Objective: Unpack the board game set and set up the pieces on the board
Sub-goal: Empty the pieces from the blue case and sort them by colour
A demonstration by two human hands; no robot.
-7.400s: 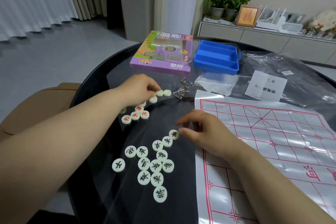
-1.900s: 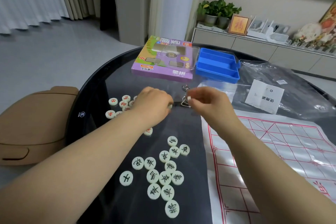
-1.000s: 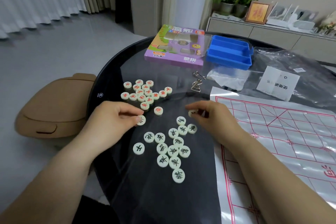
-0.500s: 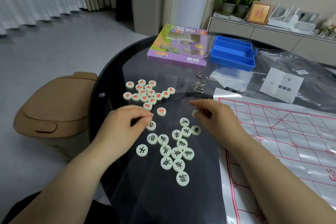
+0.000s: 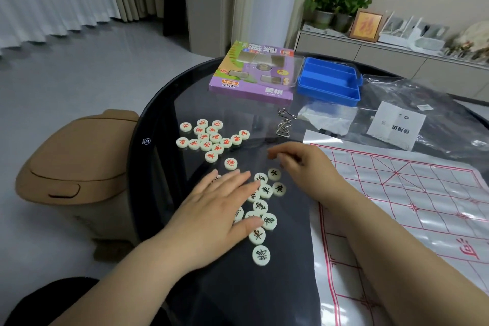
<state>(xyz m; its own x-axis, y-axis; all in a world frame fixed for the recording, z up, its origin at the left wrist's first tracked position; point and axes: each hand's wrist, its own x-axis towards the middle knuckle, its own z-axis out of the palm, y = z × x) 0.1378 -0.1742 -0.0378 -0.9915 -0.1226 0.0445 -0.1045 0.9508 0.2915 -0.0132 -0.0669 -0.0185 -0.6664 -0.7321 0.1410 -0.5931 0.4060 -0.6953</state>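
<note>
From the head view, the unpacking looks done: the purple game box (image 5: 254,71) and the blue tray (image 5: 328,82) stand emptied at the far side of the round glass bench (image 5: 238,286), with the clear plastic bag (image 5: 436,92) and a printed leaflet (image 5: 395,124) beside them; the paper xiangqi board (image 5: 410,193) lies unfolded on the right, and no piece stands on its grid; the pieces lie on the bare bench left of the board, sorted by colour, the red-lettered pieces (image 5: 209,137) in a far cluster and the black-lettered pieces (image 5: 264,209) in a near one; the left hand (image 5: 214,209) lies flat on the black cluster, its grip apart with straight fingers covering several discs; the right hand (image 5: 304,167) hovers at that cluster's far edge with fingers curled, and I cannot tell whether its grip is clamped on a disc; by my judgement, all the placing on the board is left.
</note>
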